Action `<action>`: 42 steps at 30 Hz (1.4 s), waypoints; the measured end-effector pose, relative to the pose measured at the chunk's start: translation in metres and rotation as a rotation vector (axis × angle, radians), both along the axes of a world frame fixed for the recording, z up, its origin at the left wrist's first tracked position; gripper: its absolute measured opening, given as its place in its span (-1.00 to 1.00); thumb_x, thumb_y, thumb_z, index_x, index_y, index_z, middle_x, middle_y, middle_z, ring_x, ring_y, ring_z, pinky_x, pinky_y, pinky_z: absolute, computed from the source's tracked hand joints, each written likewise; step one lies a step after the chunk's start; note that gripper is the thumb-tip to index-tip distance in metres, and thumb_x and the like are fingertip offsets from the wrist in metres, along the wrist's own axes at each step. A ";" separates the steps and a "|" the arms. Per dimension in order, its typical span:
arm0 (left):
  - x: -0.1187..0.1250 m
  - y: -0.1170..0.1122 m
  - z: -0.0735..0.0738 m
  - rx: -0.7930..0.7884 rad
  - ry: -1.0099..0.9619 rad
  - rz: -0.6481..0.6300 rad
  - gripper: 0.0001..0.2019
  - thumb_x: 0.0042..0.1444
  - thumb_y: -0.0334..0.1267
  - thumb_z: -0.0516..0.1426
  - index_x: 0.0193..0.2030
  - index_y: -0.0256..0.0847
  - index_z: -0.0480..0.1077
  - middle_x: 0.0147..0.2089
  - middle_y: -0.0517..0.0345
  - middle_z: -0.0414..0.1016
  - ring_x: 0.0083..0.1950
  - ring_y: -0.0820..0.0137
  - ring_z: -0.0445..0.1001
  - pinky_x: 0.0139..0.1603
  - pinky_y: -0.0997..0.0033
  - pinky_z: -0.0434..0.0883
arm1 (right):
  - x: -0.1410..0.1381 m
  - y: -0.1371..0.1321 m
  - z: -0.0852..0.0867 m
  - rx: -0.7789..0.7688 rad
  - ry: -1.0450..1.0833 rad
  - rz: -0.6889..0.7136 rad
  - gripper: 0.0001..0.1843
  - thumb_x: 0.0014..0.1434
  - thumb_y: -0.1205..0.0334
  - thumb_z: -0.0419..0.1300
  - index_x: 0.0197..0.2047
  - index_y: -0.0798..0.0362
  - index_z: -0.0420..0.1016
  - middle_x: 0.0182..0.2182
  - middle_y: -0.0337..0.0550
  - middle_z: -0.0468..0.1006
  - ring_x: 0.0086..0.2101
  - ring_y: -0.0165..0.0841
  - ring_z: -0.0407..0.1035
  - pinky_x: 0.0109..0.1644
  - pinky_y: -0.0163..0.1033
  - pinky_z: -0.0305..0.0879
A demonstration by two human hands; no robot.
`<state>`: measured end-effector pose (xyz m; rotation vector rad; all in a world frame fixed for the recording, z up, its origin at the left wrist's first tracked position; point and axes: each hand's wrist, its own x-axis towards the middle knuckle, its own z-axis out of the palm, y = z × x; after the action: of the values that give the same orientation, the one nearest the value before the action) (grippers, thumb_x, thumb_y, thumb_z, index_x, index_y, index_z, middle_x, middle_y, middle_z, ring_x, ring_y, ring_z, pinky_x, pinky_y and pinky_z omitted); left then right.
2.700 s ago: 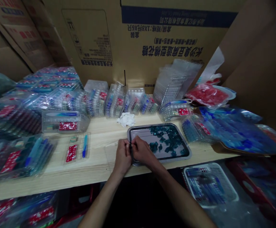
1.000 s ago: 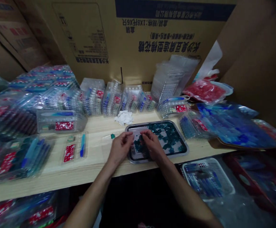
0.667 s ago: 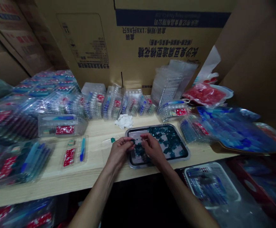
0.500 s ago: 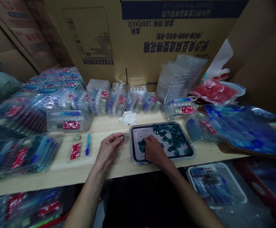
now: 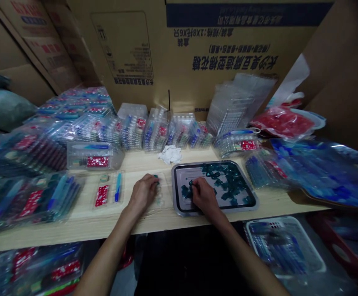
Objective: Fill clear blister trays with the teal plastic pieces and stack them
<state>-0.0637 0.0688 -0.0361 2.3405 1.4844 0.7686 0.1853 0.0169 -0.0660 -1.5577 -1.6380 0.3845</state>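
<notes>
**Remote partner:** What's on the tray?

**Me:** I see a loose scatter of small glossy teal pieces (image 5: 225, 181), heaped towards the far side of a shallow grey metal tray with a black inner band (image 5: 212, 163). The tray sits at one o'clock from my wrists, on a pale wooden bench (image 5: 74, 224). A crumpled white cloth (image 5: 171, 154) lies just beyond it at twelve o'clock.

**Remote partner:** And the hands?

**Me:** My left hand (image 5: 142, 193) is at eleven o'clock, fingers curled and closed on one small teal piece (image 5: 156, 176), just above a clear plastic blister tray (image 5: 159, 197) on the bench. My right hand (image 5: 204, 195) is inside the metal tray, palm down near its front edge, with its fingertips (image 5: 193, 183) on the teal pieces. I can't tell whether they're pinching one or just touching.

**Remote partner:** What's different from earlier?

**Me:** A moment ago, both hands were close together over the metal tray. Now my left hand has moved off to the left of the rim, while my right hand is still in the tray.
</notes>
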 end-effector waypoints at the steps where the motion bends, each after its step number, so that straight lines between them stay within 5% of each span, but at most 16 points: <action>1: -0.001 0.002 -0.002 -0.007 0.021 -0.017 -0.75 0.15 -0.42 0.05 -0.21 -0.18 0.56 -0.17 0.04 0.57 -0.18 0.31 0.54 -0.13 0.36 0.44 | 0.000 0.000 -0.001 0.001 0.000 0.002 -0.91 0.16 0.35 0.01 -0.27 0.01 0.29 -0.32 -0.14 0.42 -0.30 -0.30 0.36 -0.19 -0.22 0.25; 6: 0.000 -0.002 -0.004 -0.020 0.014 -0.034 -0.73 0.15 -0.42 0.04 -0.18 -0.17 0.57 -0.16 0.04 0.56 -0.18 0.32 0.54 -0.14 0.36 0.44 | -0.001 0.000 0.007 0.064 0.076 -0.010 -0.90 0.17 0.33 0.02 -0.25 0.03 0.33 -0.30 -0.12 0.41 -0.28 -0.30 0.35 -0.17 -0.21 0.28; 10: 0.020 -0.026 0.012 -0.010 -0.305 0.158 -0.70 0.16 -0.32 0.08 0.01 -0.19 0.50 -0.03 -0.02 0.50 -0.15 0.31 0.51 -0.13 0.33 0.45 | -0.005 -0.001 0.026 0.066 0.240 0.067 -0.90 0.19 0.29 0.04 -0.24 0.03 0.37 -0.29 -0.15 0.41 -0.33 -0.36 0.33 -0.25 -0.27 0.29; 16: 0.075 -0.053 0.041 -0.713 -1.096 0.177 -0.55 -0.08 -0.07 0.34 -0.07 -0.26 0.51 -0.32 0.12 0.57 -0.37 0.44 0.51 -0.27 0.45 0.45 | -0.027 -0.005 0.042 0.041 0.348 0.211 -0.93 0.19 0.30 0.06 -0.30 0.02 0.36 -0.36 -0.21 0.38 -0.35 -0.38 0.32 -0.26 -0.28 0.27; 21: 0.053 -0.039 0.040 -0.710 -1.302 0.333 -0.60 -0.36 -0.25 0.44 -0.29 -0.30 0.57 -0.34 0.10 0.59 -0.38 0.47 0.50 -0.23 0.46 0.44 | -0.028 -0.009 0.037 0.009 0.139 0.245 -0.68 0.17 0.37 0.03 0.00 0.05 0.32 -0.18 -0.09 0.41 -0.22 -0.31 0.34 -0.11 -0.19 0.31; 24: 0.014 -0.030 0.033 -0.544 -1.193 0.394 -0.62 -0.31 -0.23 0.41 -0.27 -0.30 0.57 -0.30 0.07 0.60 -0.32 0.42 0.51 -0.19 0.41 0.44 | -0.019 -0.012 0.035 -0.097 -0.183 0.181 -0.59 0.18 0.39 0.05 0.12 0.11 0.29 -0.05 0.08 0.37 -0.08 -0.17 0.29 -0.01 -0.07 0.27; 28: -0.015 -0.026 0.025 -0.303 -0.670 0.257 -0.78 -0.04 -0.23 0.26 -0.22 -0.23 0.56 -0.26 0.08 0.58 -0.26 0.36 0.51 -0.19 0.38 0.41 | -0.017 -0.013 0.032 -0.222 -0.446 0.159 -0.72 0.19 0.38 0.08 -0.01 0.11 0.39 -0.06 0.10 0.38 -0.08 -0.11 0.25 -0.05 -0.07 0.21; 32: -0.005 -0.019 0.018 -0.091 -0.232 0.014 -0.79 0.10 -0.36 0.10 -0.19 -0.17 0.55 -0.19 0.07 0.54 -0.19 0.35 0.50 -0.17 0.39 0.40 | -0.022 -0.013 0.024 -0.176 -0.388 0.115 -0.73 0.20 0.41 0.05 -0.03 0.11 0.39 -0.07 0.06 0.38 -0.07 -0.15 0.24 -0.04 -0.11 0.18; 37: 0.012 -0.002 0.009 -0.075 0.119 -0.140 -0.75 0.11 -0.42 0.06 -0.24 -0.20 0.58 -0.25 0.02 0.52 -0.24 0.32 0.48 -0.23 0.37 0.39 | -0.020 -0.013 0.013 -0.089 -0.312 0.111 -0.72 0.20 0.42 0.05 -0.03 0.09 0.39 -0.09 0.03 0.39 -0.10 -0.17 0.24 -0.06 -0.11 0.18; 42: 0.011 -0.004 0.009 -0.072 0.105 -0.103 -0.71 0.10 -0.45 0.05 -0.16 -0.19 0.56 -0.20 0.02 0.54 -0.19 0.30 0.50 -0.18 0.36 0.40 | -0.020 -0.012 0.010 -0.070 -0.291 0.069 -0.79 0.16 0.44 0.06 -0.12 0.11 0.37 -0.15 0.03 0.40 -0.14 -0.16 0.24 -0.09 -0.12 0.17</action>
<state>-0.0522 0.0648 -0.0272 2.4145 1.3950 0.5644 0.1653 0.0053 -0.0558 -1.6738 -1.9220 0.2627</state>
